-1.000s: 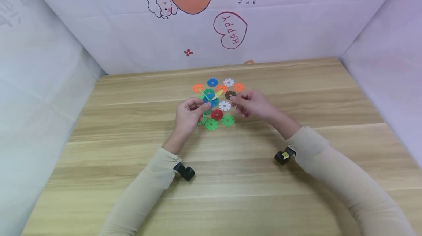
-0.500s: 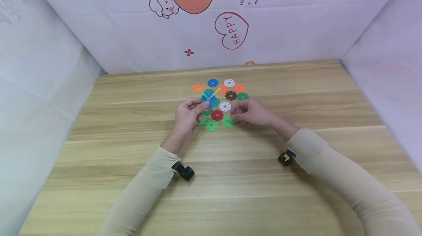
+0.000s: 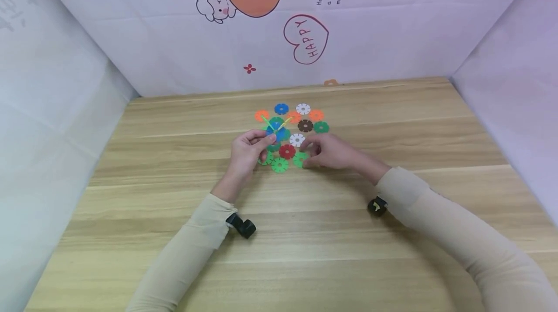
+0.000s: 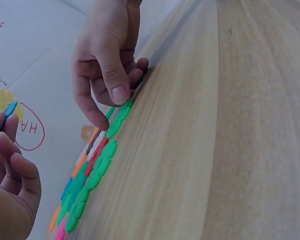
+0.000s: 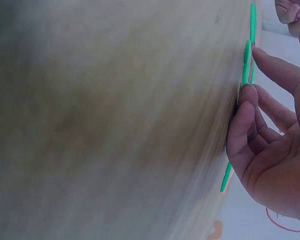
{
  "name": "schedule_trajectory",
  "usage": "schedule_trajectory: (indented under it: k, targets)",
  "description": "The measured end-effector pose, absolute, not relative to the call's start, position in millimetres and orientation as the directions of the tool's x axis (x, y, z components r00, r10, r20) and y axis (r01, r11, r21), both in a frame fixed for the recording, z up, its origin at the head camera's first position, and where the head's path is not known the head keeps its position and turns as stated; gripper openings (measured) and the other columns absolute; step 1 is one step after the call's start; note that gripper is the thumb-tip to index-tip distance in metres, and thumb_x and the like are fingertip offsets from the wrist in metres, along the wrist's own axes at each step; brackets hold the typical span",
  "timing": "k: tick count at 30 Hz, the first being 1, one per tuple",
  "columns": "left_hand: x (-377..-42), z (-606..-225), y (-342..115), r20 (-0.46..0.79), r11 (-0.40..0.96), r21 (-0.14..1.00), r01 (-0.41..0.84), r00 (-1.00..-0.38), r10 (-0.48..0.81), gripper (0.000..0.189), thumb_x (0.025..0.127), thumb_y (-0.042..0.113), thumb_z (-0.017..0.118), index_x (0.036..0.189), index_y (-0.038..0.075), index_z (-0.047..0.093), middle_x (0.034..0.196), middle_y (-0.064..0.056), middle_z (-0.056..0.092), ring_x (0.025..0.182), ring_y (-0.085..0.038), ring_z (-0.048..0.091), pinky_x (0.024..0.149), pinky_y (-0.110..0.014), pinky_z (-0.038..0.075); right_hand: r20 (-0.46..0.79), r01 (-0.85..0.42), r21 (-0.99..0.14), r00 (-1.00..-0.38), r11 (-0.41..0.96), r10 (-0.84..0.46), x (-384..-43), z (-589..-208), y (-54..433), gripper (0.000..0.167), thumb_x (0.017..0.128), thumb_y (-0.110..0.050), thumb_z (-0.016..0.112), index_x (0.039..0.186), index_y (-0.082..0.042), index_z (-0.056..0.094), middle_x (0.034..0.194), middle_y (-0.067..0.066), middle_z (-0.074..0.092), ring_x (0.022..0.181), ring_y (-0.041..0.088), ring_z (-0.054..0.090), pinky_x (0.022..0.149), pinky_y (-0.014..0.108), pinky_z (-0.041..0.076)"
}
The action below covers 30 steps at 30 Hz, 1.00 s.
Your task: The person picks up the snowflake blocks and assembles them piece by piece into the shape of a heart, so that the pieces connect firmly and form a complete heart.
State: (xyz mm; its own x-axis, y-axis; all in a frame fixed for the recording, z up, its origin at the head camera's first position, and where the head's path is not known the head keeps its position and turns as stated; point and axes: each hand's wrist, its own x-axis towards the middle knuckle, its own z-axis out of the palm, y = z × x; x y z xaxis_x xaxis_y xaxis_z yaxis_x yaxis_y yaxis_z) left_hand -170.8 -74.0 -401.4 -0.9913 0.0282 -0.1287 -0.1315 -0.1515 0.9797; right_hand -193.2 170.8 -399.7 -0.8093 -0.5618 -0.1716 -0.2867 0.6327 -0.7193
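My left hand (image 3: 247,154) pinches a blue slotted disc (image 3: 271,132) between thumb and fingers, above the other discs. A yellow disc (image 3: 286,123) and a light green disc (image 3: 265,122) stick out of it edge-on, forming a V. In the left wrist view the blue disc (image 4: 10,108) shows with the yellow one (image 4: 4,98) behind. My right hand (image 3: 330,151) is low over the table, thumb and forefinger spread beside a flat light green disc (image 3: 298,159). Its fingertips are at that disc's edge; whether they touch it is unclear.
Several slotted discs lie flat on the wooden table (image 3: 305,244), among them a red disc (image 3: 286,151), a white disc (image 3: 297,140), a brown disc (image 3: 305,126) and a dark green disc (image 3: 321,127). A printed white cloth (image 3: 383,36) stands behind the table.
My right hand has moved from beside the brown disc down towards me to the light green disc, uncovering the dark green one. The left hand has turned the joined discs slightly.
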Motion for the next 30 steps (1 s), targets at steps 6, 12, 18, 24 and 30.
schedule_trajectory:
  k: [6, 12, 18, 24, 30]
  targets:
    - [-170.6, -401.8, -71.9, -0.126, -0.142, 0.981, -0.130, -0.991, 0.038, 0.005, 0.097, 0.005, 0.074, 0.094, 0.005, 0.070, 0.075, 0.005, 0.075, 0.051, -0.007, 0.048, 0.049, -0.017, 0.041, -0.183, -0.289, -0.701, -0.811, 0.652, -0.556, -193.4, -400.8, 169.7, 0.036, 0.092, -0.016, 0.082, 0.124, -0.005, 0.070, 0.080, 0.005, 0.062, 0.074, 0.019, 0.054, 0.068, 0.033, 0.046]
    - [-170.7, -403.1, -71.7, -0.118, -0.141, 0.982, -0.122, -0.992, 0.042, 0.005, 0.097, 0.004, 0.074, 0.094, 0.003, 0.071, 0.076, 0.004, 0.076, 0.051, -0.007, 0.048, 0.049, -0.018, 0.041, -0.182, -0.287, -0.701, -0.813, 0.653, -0.553, -194.5, -402.8, 170.0, 0.035, 0.092, -0.014, 0.082, 0.122, -0.005, 0.070, 0.080, 0.005, 0.060, 0.074, 0.019, 0.053, 0.068, 0.032, 0.045]
    - [-170.7, -403.5, -72.2, -0.123, -0.135, 0.983, -0.128, -0.991, 0.044, 0.005, 0.097, 0.005, 0.074, 0.097, 0.001, 0.071, 0.077, 0.005, 0.076, 0.051, -0.007, 0.049, 0.049, -0.017, 0.041, -0.163, -0.278, -0.714, -0.826, 0.643, -0.539, -193.2, -402.0, 169.1, 0.034, 0.089, -0.010, 0.084, 0.116, -0.004, 0.064, 0.085, 0.007, 0.059, 0.078, 0.021, 0.053, 0.071, 0.033, 0.045]
    - [-169.9, -402.2, -73.1, -0.133, -0.134, 0.981, -0.138, -0.990, 0.043, 0.007, 0.096, 0.005, 0.076, 0.098, 0.001, 0.071, 0.078, 0.003, 0.077, 0.051, -0.007, 0.049, 0.049, -0.017, 0.042, -0.159, -0.234, -0.751, -0.843, 0.618, -0.513, -190.1, -399.2, 169.8, 0.025, 0.093, -0.005, 0.078, 0.111, -0.005, 0.062, 0.094, 0.011, 0.067, 0.081, 0.023, 0.063, 0.070, 0.032, 0.056]
    - [-169.9, -402.0, -76.1, -0.131, -0.126, 0.983, -0.136, -0.990, 0.049, 0.007, 0.097, 0.004, 0.074, 0.100, 0.000, 0.071, 0.081, 0.000, 0.078, 0.051, -0.007, 0.049, 0.049, -0.017, 0.042, -0.157, -0.205, -0.772, -0.855, 0.601, -0.494, -189.0, -396.7, 172.4, 0.020, 0.095, -0.003, 0.075, 0.112, -0.003, 0.065, 0.090, 0.012, 0.069, 0.071, 0.022, 0.066, 0.063, 0.031, 0.057]
